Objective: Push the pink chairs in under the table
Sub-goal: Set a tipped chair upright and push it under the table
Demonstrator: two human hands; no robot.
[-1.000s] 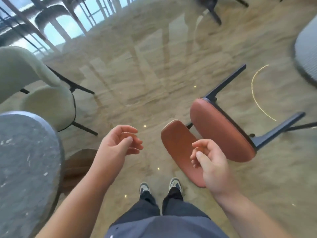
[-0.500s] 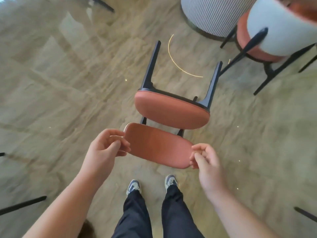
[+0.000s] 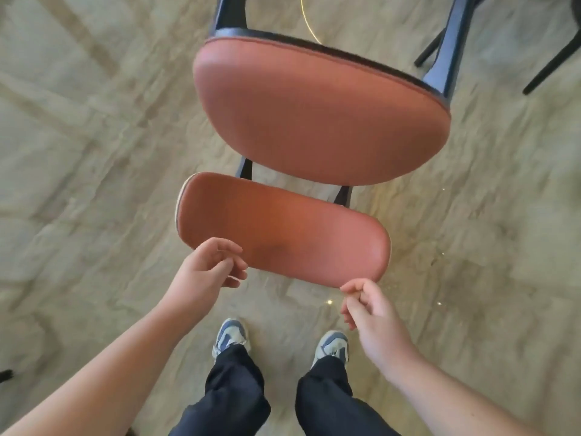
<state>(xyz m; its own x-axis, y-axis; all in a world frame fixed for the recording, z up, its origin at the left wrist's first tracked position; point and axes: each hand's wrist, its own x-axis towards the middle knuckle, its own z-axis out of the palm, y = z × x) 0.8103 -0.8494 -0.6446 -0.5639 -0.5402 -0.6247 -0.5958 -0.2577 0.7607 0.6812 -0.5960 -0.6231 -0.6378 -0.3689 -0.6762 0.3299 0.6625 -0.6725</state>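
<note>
Polished beige stone floor [image 3: 94, 152] fills the view from edge to edge, and no table shows anywhere in it. Nearest the camera, the person's shoes [image 3: 231, 336] stand side by side just behind the pink chair [image 3: 314, 121]. Above them the left hand [image 3: 204, 275] hovers at the near left end of the backrest [image 3: 279, 237], fingers loosely curled with nothing between them; whether they brush the padding cannot be told. The right hand [image 3: 374, 313] sits just off the backrest's near right corner, fingers likewise curled and holding nothing. Beyond the backrest lies the round seat [image 3: 314, 121], and past it the dark legs [image 3: 229, 14] run toward the top edge. More thin dark legs [image 3: 547, 70] of other furniture stand at the upper right.

The step in hand looks like taking hold of the backrest. It would go best with one hand at each end, gripping evenly, so the chair steers straight. The floor looks slick, so the chair should slide readily; a steady push low on the backrest would likely keep it from tipping or swinging into those neighbouring legs.
</note>
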